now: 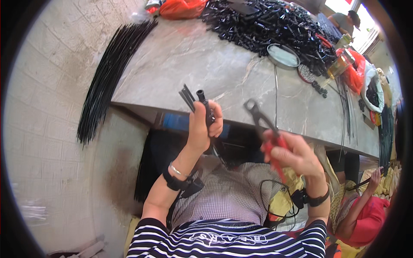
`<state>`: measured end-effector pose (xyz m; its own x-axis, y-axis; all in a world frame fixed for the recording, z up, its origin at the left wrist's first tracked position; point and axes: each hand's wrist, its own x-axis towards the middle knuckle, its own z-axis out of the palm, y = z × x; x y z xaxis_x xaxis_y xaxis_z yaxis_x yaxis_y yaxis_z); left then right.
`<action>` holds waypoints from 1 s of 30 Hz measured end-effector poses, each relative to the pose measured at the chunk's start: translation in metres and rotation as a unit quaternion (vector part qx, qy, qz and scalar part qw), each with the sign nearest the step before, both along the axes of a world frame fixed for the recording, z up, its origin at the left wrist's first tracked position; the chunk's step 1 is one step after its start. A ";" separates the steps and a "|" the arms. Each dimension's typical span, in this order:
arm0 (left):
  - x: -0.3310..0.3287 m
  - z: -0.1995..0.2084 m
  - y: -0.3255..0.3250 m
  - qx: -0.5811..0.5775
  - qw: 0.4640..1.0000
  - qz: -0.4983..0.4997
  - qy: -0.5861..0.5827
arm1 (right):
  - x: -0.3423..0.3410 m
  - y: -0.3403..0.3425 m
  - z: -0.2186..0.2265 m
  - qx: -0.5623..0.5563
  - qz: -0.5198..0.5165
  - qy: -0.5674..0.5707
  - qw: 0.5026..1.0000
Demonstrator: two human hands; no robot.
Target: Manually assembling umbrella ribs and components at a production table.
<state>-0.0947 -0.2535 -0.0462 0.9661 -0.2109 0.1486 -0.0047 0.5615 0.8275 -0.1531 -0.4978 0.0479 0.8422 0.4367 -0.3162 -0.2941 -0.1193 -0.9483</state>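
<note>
My left hand [201, 127] is raised before the table's front edge, its fingers wrapped round several thin black rods [187, 98] and a thicker black tube [201, 94] with an open round end. The rods and tube stick up past my thumb, and a dark length runs down below the hand toward my lap. To its right, my right hand [297, 155] is closed on the red handles of a pair of pliers [257, 115]. Their dark jaws point up and to the left, apart from the tube. The right hand and pliers are slightly blurred.
On the grey table [206, 60] lie a heap of black tubular parts [266, 26], a round tin [283, 56] and a dish of small beads [306, 74]. Long black rods [114, 77] overhang the left edge. A person in red [365, 219] sits at right; another person [344, 23] is farther back.
</note>
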 end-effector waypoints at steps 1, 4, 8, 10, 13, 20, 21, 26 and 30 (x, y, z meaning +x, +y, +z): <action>0.001 -0.002 -0.003 0.006 1.000 0.002 -0.008 | -0.007 0.004 -0.003 0.019 0.040 0.011 0.999; -0.004 0.000 -0.005 0.061 0.998 0.024 0.002 | -0.015 0.018 -0.003 0.055 0.107 0.075 0.990; -0.011 -0.001 -0.007 0.096 0.994 0.030 -0.029 | -0.015 0.027 -0.003 0.057 0.135 0.134 0.980; -0.015 0.002 -0.007 0.114 0.992 0.030 -0.036 | -0.015 0.028 -0.002 0.071 0.137 0.141 0.978; -0.020 0.005 -0.006 0.127 0.990 0.044 -0.028 | -0.016 0.030 -0.003 0.082 0.132 0.135 0.979; -0.021 0.003 0.000 0.130 0.990 0.019 -0.048 | -0.017 0.026 0.001 0.087 0.136 0.191 0.968; -0.021 0.003 0.001 0.134 0.989 0.014 -0.057 | -0.016 0.025 0.001 0.086 0.137 0.198 0.967; -0.022 -0.002 0.002 0.158 0.984 0.016 -0.082 | -0.019 0.024 -0.002 0.099 0.149 0.190 0.965; -0.025 0.002 -0.003 0.169 0.981 0.044 -0.086 | -0.025 0.022 -0.005 0.104 0.154 0.185 0.965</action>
<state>-0.1196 -0.2569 -0.0442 0.9495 -0.1923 0.2481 -0.1979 0.2466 0.9487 -0.1785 -0.4756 0.0427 0.5081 0.7351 -0.4488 -0.5978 -0.0742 -0.7982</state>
